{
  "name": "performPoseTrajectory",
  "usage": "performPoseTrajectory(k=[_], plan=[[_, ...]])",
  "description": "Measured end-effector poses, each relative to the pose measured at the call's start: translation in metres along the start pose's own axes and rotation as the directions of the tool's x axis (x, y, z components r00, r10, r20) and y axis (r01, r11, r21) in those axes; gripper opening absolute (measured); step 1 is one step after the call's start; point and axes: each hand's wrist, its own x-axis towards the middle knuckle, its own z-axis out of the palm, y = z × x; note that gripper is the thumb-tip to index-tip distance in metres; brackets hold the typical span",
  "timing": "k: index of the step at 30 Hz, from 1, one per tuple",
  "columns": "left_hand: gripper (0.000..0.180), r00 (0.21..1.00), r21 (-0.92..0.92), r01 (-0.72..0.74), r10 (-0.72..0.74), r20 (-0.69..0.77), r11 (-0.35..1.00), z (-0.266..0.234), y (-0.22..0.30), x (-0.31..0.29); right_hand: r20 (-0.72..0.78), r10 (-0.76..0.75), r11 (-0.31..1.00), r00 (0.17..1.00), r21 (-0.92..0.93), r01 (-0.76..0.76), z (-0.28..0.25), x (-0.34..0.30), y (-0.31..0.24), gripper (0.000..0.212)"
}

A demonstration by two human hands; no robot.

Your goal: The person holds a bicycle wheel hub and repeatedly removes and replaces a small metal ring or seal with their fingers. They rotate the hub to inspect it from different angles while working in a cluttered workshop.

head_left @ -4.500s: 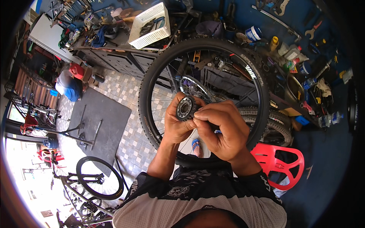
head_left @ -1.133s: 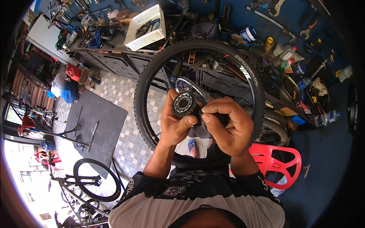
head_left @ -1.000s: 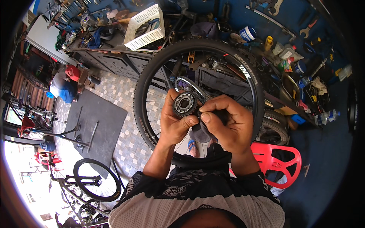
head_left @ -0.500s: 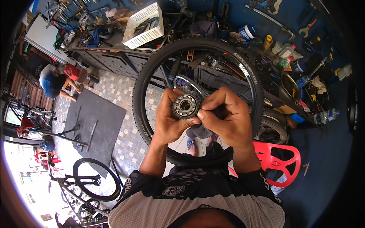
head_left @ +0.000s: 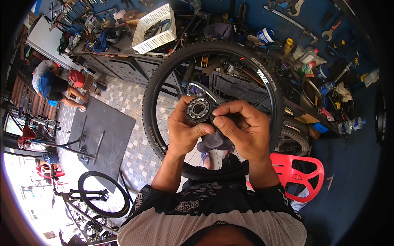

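My left hand [head_left: 183, 129] is wrapped round a freehub body [head_left: 198, 110], a round metal part with a ring-shaped bearing and a dark central hole facing up. Its thumb presses along the near side. On the right, my right hand [head_left: 242, 127] pinches a dark grey cloth [head_left: 214, 140] between thumb and forefinger, right at the part's edge. The cloth hangs down below both hands. A bicycle wheel with a black knobby tyre [head_left: 152, 102] surrounds the hands in view, its rim and thin spokes lying beneath them.
A cluttered workbench [head_left: 119, 65] runs along the far side, with a white plastic basket [head_left: 154, 28] of tools. A red plastic chair [head_left: 301, 176] stands at my right. Another person [head_left: 51, 84] bends down at far left, by a dark mat [head_left: 104, 127]. A bicycle [head_left: 88, 197] stands near left.
The freehub body has tilted slightly and shifted a little to the left. My right fingertips have moved slightly along its edge, and more cloth shows. The other person has shifted left.
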Motion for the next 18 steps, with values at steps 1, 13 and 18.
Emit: performPoseTrajectory(k=[1, 13, 18], plan=[[0.064, 1.000, 0.050, 0.008, -0.009, 0.013, 0.999, -0.001, 0.001, -0.001, 0.000, 0.017, 1.000, 1.000, -0.004, -0.017, 0.001, 0.000, -0.003, 0.016], [0.051, 0.993, 0.318, -0.019, -0.020, 0.120, 0.948, -0.005, 0.011, -0.010, -0.108, -0.154, 0.962, 0.982, -0.242, 0.125, 0.002, 0.003, 0.002, 0.015], [0.047, 0.984, 0.330, -0.036, -0.024, 0.178, 0.943, -0.011, 0.010, -0.009, -0.059, -0.365, 0.840, 0.929, -0.451, 0.301, 0.005, 0.006, -0.001, 0.017]])
